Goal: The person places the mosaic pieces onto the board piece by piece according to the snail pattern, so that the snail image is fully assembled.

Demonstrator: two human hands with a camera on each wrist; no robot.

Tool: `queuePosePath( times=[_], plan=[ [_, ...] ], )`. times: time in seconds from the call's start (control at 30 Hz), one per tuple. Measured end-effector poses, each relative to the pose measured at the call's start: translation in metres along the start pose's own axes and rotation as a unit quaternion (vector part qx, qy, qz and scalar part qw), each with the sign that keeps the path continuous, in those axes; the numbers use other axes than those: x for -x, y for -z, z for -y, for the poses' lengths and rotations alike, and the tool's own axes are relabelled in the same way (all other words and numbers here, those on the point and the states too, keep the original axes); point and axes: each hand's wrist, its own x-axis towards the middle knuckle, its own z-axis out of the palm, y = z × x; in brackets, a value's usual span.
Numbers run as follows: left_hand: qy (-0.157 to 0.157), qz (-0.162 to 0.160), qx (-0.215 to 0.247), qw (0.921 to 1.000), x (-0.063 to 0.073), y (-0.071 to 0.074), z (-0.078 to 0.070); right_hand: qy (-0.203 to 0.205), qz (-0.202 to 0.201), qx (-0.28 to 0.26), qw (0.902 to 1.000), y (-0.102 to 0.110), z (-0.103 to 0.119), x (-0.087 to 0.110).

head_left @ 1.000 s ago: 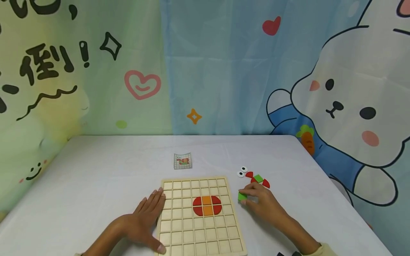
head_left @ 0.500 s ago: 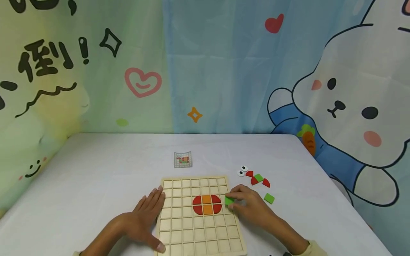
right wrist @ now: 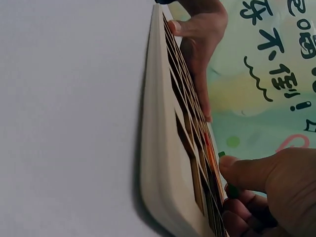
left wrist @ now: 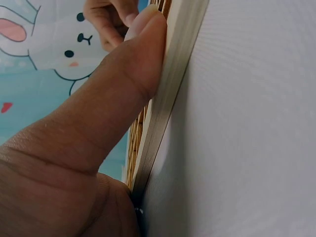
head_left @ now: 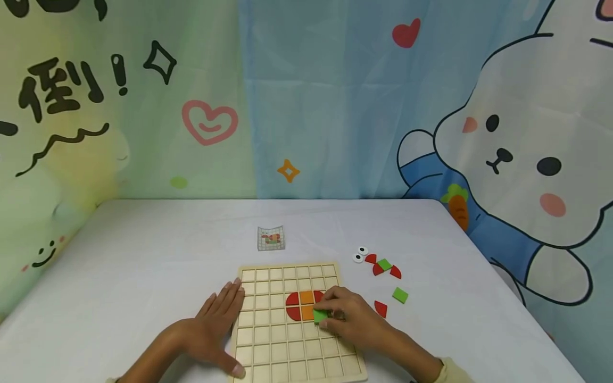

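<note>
My left hand (head_left: pixel 210 332) lies with straight fingers along the left edge of a wooden grid board (head_left: pixel 258 351), its thumb on the near left corner. My right hand (head_left: pixel 351 319) pinches a green square tile (head_left: pixel 320 316) between thumb and fingers over the board. That tile is just right of the lower orange square tile (head_left: pixel 307 313), and the hand hides part of the board there. An upper orange tile (head_left: pixel 306 297) and red quarter-round tiles (head_left: pixel 292 299) sit in the grid. In the right wrist view, the thumb (right wrist: pixel 247 173) is at the board's edge, beside the green tile.
Right of the board lie a red quarter-round tile (head_left: pixel 380 309) and a green square tile (head_left: pixel 400 295). Farther back are two eye discs (head_left: pixel 358 258), more red pieces (head_left: pixel 395 272) and another green tile (head_left: pixel 384 264). A small picture card (head_left: pixel 271 238) lies behind the board.
My right hand has carried the green tile leftward from beside the board to over the grid, uncovering a green tile and a red piece on the table. The left hand has stayed put.
</note>
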Motion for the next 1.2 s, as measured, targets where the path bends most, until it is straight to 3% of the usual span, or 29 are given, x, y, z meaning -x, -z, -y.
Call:
queuePosePath(
  times=[0.33,0.53,0.67,0.9,1.2],
  plan=[
    [0.0,0.002,-0.003,1.0,0.0,0.002,-0.001,0.083,-0.002,0.042,0.9957,-0.011,0.004,0.002],
    [-0.009,0.008,0.009,0.9999,0.005,0.01,-0.012,0.05,0.017,0.047,0.9975,-0.012,0.008,0.001],
    [-0.003,0.009,0.001,1.0,0.004,0.008,-0.01,0.025,0.023,0.049,0.9982,-0.012,0.009,0.001],
    [-0.028,-0.004,0.018,0.9995,0.003,0.002,-0.001,0.025,0.009,0.046,0.9986,-0.012,0.007,0.001],
    [-0.019,0.005,0.017,0.9997,0.004,0.007,-0.008,0.036,-0.004,0.047,0.9982,-0.011,0.006,0.002]
  ],
)
